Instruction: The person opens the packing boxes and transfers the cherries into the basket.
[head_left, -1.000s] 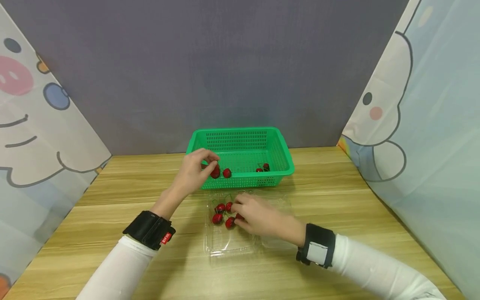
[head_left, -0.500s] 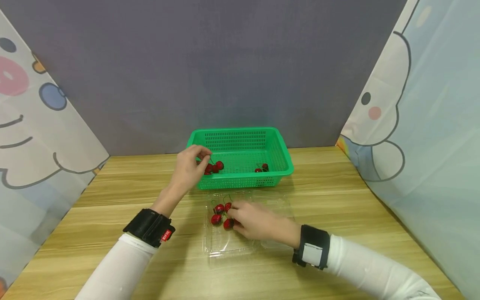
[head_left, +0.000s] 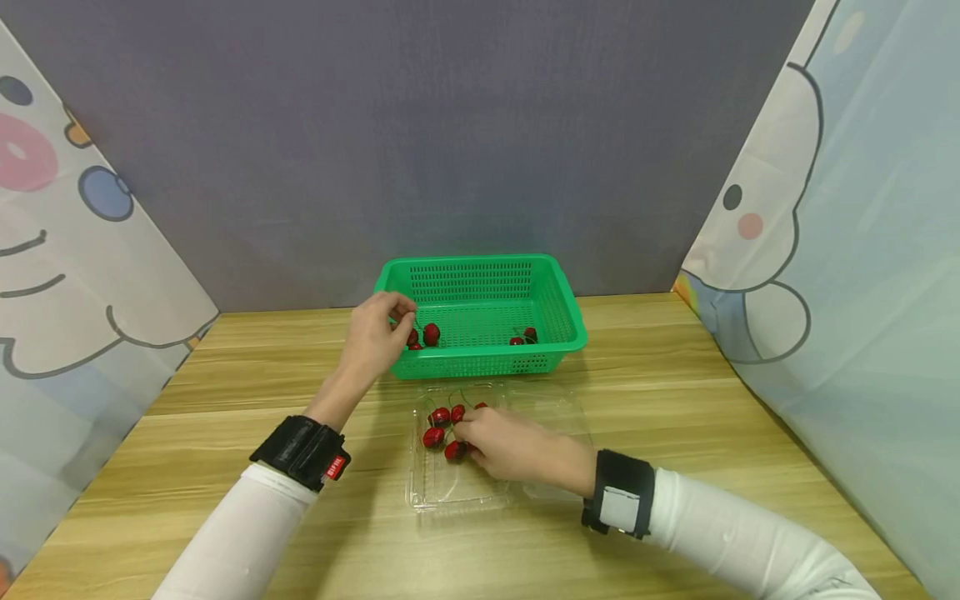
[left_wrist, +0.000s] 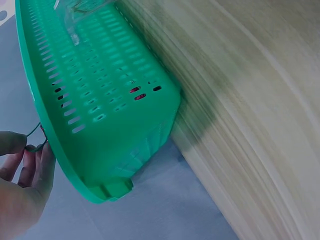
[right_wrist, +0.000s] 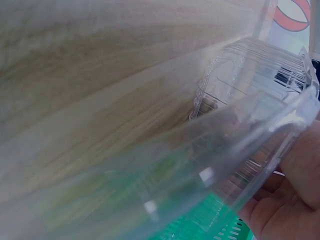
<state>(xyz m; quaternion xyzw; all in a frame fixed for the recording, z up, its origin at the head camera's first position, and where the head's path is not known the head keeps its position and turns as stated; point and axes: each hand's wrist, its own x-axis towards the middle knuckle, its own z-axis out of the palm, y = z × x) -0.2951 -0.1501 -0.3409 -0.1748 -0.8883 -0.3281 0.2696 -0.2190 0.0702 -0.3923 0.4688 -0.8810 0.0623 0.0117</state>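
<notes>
Left hand pinches a stem, a light grip suits; right hand bends beside cherries, hold impossible to tell.

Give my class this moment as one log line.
left hand: pinches cherry stem at basket | right hand: at cherries in clear box

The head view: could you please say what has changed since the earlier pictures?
The left hand and the cherries by it have shifted left, the cherries now behind the near rim of the green basket. A cherry now shows beyond the right hand. The basket and clear container stayed put.
</notes>
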